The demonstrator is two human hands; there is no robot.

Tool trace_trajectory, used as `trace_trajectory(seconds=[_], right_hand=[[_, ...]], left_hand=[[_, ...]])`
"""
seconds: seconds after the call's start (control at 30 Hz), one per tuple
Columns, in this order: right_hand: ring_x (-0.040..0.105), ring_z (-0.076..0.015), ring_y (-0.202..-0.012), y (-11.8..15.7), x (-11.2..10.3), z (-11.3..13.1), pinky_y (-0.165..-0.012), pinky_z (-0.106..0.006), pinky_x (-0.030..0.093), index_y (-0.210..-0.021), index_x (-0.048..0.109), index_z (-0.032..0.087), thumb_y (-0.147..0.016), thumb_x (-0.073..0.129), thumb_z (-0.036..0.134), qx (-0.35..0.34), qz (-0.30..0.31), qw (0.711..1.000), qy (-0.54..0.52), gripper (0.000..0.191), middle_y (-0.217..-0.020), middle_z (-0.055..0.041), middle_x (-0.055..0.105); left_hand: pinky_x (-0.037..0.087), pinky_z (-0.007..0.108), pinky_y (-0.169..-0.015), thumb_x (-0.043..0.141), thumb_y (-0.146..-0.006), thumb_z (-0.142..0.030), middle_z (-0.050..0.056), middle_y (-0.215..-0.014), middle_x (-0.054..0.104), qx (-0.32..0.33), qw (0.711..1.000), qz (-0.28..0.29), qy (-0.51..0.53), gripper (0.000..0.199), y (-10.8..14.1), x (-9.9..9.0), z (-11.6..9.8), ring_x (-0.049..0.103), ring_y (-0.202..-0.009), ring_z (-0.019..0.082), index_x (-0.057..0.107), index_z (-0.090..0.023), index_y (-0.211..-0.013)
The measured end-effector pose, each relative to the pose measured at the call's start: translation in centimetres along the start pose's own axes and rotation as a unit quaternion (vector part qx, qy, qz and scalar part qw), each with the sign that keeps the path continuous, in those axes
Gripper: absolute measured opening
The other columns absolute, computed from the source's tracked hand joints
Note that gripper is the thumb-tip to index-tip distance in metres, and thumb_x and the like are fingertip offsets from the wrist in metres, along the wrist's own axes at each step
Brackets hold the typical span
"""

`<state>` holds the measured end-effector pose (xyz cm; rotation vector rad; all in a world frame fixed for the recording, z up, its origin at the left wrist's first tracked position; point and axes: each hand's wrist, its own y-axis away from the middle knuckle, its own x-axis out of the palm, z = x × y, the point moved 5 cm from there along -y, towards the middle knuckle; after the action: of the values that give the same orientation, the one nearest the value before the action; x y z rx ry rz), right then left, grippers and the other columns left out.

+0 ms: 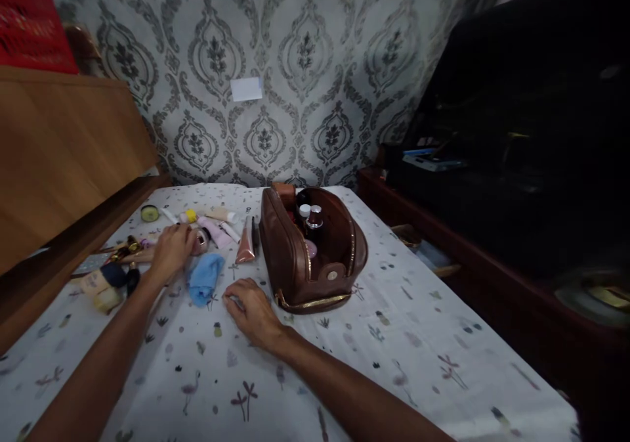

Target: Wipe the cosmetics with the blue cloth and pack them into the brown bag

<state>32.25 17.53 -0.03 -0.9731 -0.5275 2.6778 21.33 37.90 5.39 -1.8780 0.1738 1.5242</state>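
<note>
The printed sheet (418, 363) is being partly covered by the brown bag (283, 251); the right hand (253, 314) is being rested nearby, fingers loosely curled, empty; the left hand (173, 251), its grip unclear, is being held near the blue cloth (205, 278), beside the round jar (202, 240)

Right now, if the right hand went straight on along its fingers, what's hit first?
Probably the crumpled light-blue cloth, lying ahead of the right hand's fingertips on the white printed tablecloth. A gap shows between; one view leaves height and depth uncertain.
</note>
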Motion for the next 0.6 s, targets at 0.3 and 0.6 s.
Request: trace_trajectory(seconds=[0.3,0.6], right_hand=[[0.06,-0.0216,-0.092,-0.1,-0.2,0.1,-0.085,-0.033,0.046,-0.088,0.068,0.016,-0.09,0.057,0.013,0.001,0.006,1.0,-0.001,0.012,-0.091,-0.0088,0.07],[0.062,-0.0215,-0.088,-0.1,-0.1,-0.3,-0.083,-0.034,0.046,-0.086,0.066,0.018,-0.092,0.051,0.015,-0.028,0.001,1.0,-0.007,0.016,-0.089,-0.0074,0.07]], left_hand=[[0.05,0.039,-0.095,0.032,-0.097,-0.034,0.01,-0.11,0.068,0.068,0.975,-0.033,0.21,0.035,1.8,0.7,-1.3,0.064,-0.104,0.024,0.058,-0.019,-0.115],[0.031,0.054,-0.118,0.041,-0.098,-0.036,0.014,-0.156,0.04,0.104,0.966,-0.001,0.237,0.049,3.2,2.6,-2.7,0.034,-0.146,0.029,0.043,-0.02,-0.143]])
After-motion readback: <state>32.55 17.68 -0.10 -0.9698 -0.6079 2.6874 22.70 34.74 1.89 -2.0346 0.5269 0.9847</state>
